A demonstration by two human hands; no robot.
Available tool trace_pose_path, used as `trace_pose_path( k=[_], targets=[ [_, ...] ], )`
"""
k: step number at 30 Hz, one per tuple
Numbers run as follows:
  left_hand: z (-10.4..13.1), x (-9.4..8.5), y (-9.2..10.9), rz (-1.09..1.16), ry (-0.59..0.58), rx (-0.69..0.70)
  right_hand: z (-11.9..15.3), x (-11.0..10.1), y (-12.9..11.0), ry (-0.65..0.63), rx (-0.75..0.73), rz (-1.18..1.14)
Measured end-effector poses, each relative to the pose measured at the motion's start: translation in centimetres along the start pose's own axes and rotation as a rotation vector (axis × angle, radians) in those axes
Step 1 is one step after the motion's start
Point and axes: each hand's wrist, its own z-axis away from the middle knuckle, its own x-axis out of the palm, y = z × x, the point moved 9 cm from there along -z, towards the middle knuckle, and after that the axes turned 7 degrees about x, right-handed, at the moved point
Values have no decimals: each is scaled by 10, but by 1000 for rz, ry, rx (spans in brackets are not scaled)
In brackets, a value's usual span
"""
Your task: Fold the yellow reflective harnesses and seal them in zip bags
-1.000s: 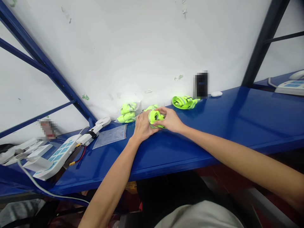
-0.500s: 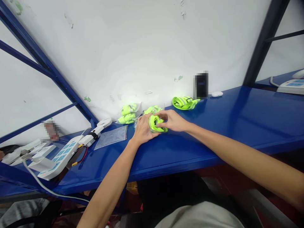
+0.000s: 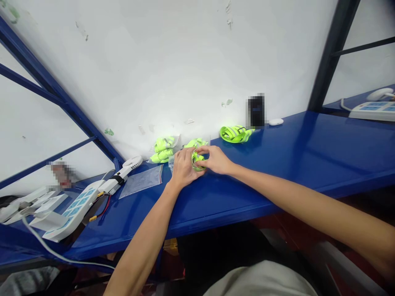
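A rolled neon-yellow strap bundle (image 3: 198, 161) with grey reflective bands is held between my two hands over the blue table (image 3: 210, 197). My left hand (image 3: 184, 166) wraps round its left side, with clear plastic showing beside the fingers. From the right, my right hand (image 3: 216, 159) pinches the bundle with thumb and fingers. Just behind my hands lie more neon bundles in clear bags, one pair (image 3: 163, 150) at the left and another (image 3: 196, 143) nearer the middle. A loose neon roll (image 3: 236, 134) rests by the wall. An empty clear bag (image 3: 141, 181) lies flat to the left.
On the left are a white handheld fan (image 3: 131, 163), a power strip (image 3: 75, 209), a red-black cable (image 3: 105, 207) and white adapters. A dark blurred box (image 3: 256, 112) and a small white case (image 3: 276, 122) stand at the back. Blue frame posts flank the table.
The view has shifted slightly. My right hand has moved closer to my left, and less of the neon bundle shows between them.
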Motion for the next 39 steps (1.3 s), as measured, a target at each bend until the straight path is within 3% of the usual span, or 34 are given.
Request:
trace_pose_path(
  k=[3, 6, 11, 16, 20, 26, 39],
  targets=[
    [0, 4, 1, 21, -32, -19, 1, 3, 3, 11, 28, -1],
    [2, 1, -7, 85, 12, -98, 1, 2, -4, -57, 13, -100],
    [6, -16, -18, 152, 144, -181, -5, -30, -4, 28, 26, -322],
    [4, -28, -12, 201, 199, -151, 1, -3, 17, -286, 273, -348],
    [2, -30, -1, 233, 206, -116, 7, 6, 15, -314, 302, -408],
    [2, -18, 6, 253, 135, -67, 9, 14, 9, -383, 255, -504],
    [-3, -18, 23, 126, 118, 74, 2, 4, 12, -163, 213, -460]
  ],
)
